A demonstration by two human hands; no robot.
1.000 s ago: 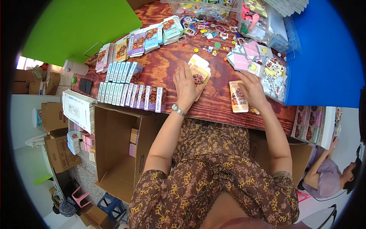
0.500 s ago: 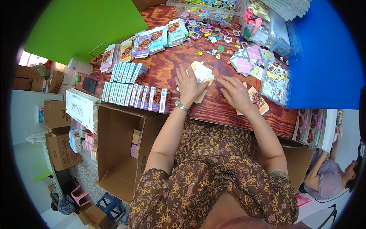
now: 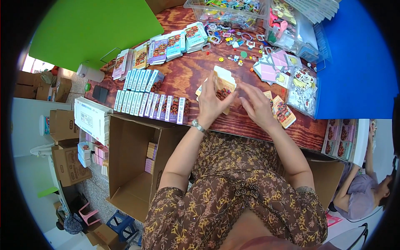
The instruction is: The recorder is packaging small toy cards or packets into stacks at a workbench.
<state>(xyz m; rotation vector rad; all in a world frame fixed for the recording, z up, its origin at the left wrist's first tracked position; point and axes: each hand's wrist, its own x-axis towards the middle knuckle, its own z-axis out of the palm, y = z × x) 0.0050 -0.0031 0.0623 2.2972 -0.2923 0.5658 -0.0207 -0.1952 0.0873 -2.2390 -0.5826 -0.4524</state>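
Note:
My left hand [image 3: 212,102] is closed round a small yellow carton [image 3: 225,85] with its white flaps standing up at the far end. My thumb lies along its near side. To the right of the carton, my right hand [image 3: 257,104] is held with fingers stretched out and slightly apart, its fingertips close to the carton; nothing shows in it. Beside that hand, two flat yellow cartons [image 3: 284,111] with a printed picture lie on the table. Pale card edges [image 3: 199,90] show under my left hand, partly hidden.
Filled cartons [image 3: 152,106] stand in rows at the left, with stacks of flat cartons [image 3: 175,43] behind them. Small trinkets [image 3: 243,54] and pink cards [image 3: 273,66] lie scattered behind my right hand. Plastic bins [image 3: 233,18] stand at the back. A cardboard box [image 3: 131,166] sits below the table edge.
My left hand has gone from lying flat over the cards to gripping a yellow carton, now raised with its flaps up. My right hand stays close by.

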